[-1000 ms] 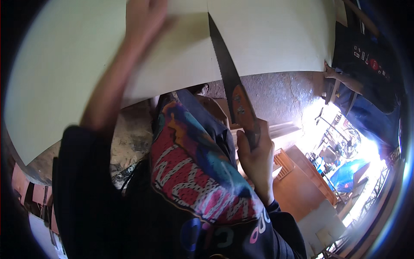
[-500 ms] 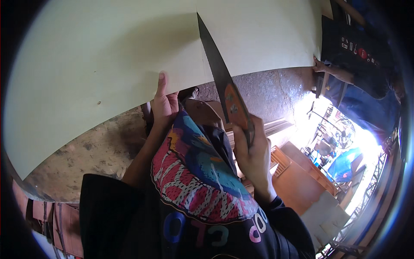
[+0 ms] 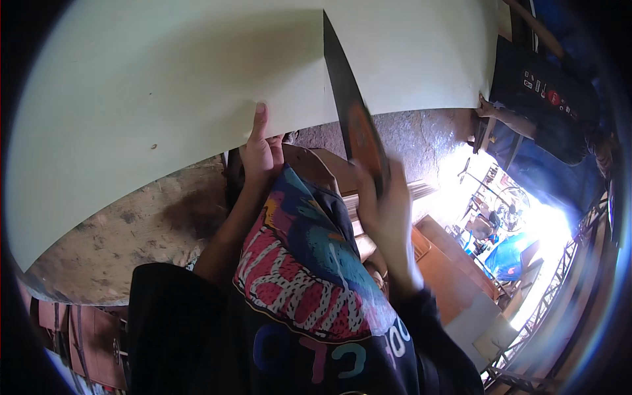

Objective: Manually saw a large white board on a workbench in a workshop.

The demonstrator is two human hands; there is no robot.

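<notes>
A large pale board (image 3: 164, 85), thin and sheet-like, spans the upper part of the view. My left hand (image 3: 263, 151) grips its near edge, thumb flat on top and fingers curled underneath. To the right of it, my right hand (image 3: 385, 204) is closed round the handle of a handsaw (image 3: 342, 85). The handle is orange and dark; the long dark blade tapers away from me across the board. A thin cut line shows beside the blade. My right fingers are slightly smeared by motion.
At the far right, another person in dark clothes (image 3: 540, 99) rests a hand (image 3: 486, 106) on the board's edge. A stained wooden surface (image 3: 131, 230) lies below the board on the left. Brown wooden panels (image 3: 454, 276) stand lower right, near a bright opening.
The saw and my right hand have moved slightly away from me along the cut. In the picture, my left hand and the blade tip sit a little further right.
</notes>
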